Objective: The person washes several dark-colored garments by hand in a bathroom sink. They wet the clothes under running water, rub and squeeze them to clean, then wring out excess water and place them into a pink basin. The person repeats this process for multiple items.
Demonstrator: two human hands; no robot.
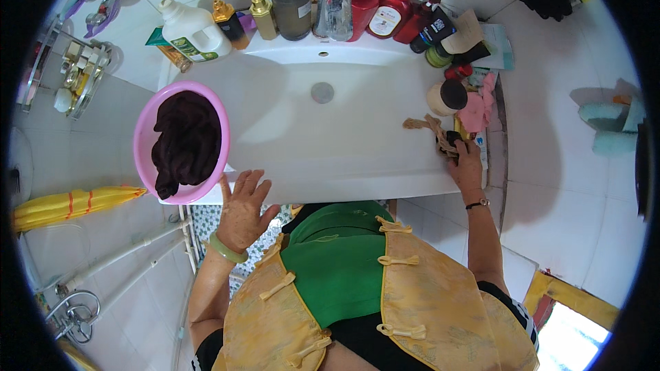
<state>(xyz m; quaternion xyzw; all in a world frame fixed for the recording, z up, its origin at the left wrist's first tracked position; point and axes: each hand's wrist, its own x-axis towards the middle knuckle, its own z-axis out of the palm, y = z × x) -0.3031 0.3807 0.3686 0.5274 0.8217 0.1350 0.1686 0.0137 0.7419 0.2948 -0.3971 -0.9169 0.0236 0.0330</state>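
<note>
At the right end of the white washbasin, my right hand has its fingers on a bundle of tan stretchy cloth with a dark lump in it. One end of the cloth trails left into the basin. My left hand, fingers spread, is over the basin's front edge and holds nothing. Beside its fingertips stands a pink plastic tub. Dark brown wet-looking cloth lies heaped in the tub, which rests on the basin's left end.
Along the back rim stand a white jug-like bottle, a grey pump bottle and several red pump bottles. A jar with a dark lid and a pink cloth crowd the right ledge. A yellow folded umbrella is at left.
</note>
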